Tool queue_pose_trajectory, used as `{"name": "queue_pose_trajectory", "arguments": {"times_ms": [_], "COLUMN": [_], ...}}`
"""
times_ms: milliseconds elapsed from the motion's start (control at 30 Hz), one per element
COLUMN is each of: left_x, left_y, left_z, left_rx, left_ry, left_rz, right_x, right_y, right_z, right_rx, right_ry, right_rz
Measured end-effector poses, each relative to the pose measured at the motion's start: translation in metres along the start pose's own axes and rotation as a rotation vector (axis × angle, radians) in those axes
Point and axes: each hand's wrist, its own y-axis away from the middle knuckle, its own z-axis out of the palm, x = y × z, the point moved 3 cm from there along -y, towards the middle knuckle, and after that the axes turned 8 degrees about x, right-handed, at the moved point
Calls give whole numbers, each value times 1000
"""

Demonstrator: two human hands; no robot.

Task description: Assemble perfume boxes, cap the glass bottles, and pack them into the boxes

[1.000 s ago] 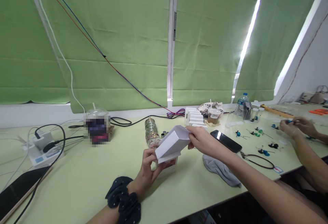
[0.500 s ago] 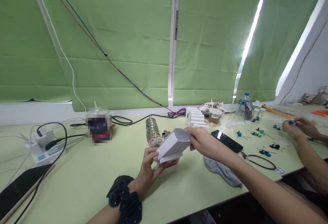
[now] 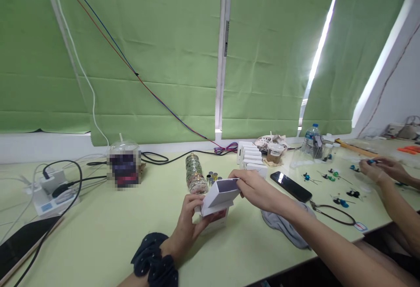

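A white cardboard box point(image 3: 218, 196) is held tilted above the table in front of me, its open end facing up and to the right. My right hand point(image 3: 251, 186) pinches the rim at that open end. At the lower left end, my left hand point(image 3: 190, 215) has its fingers and thumb closed round the box. Just below is a white boxed part with a dark reddish print point(image 3: 217, 219); whether the two parts are joined cannot be told. Behind them lie a stack of clear, round glittery discs point(image 3: 194, 173) and several small cylinders point(image 3: 213, 176).
White boxes point(image 3: 251, 158) stand in a row at the back. To the right are a phone point(image 3: 291, 186), a grey cloth point(image 3: 285, 225), a corded loop point(image 3: 334, 216) and small blue-green parts point(image 3: 331, 175). Another person's hands point(image 3: 380, 171) work there. A power strip point(image 3: 54, 195) sits left.
The white box has tilted a little lower, and my right hand has moved slightly down and left with it. Both hands keep their hold. The camera view has shifted slightly.
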Motion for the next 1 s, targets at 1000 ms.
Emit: {"name": "queue_pose_trajectory", "arguments": {"times_ms": [1000], "left_x": [4], "left_y": [-1], "left_z": [0], "left_rx": [-82], "left_ry": [-61], "left_rz": [99], "right_x": [11], "right_y": [-21], "right_z": [57], "right_rx": [-199], "right_ry": [3], "right_rz": [-32]}}
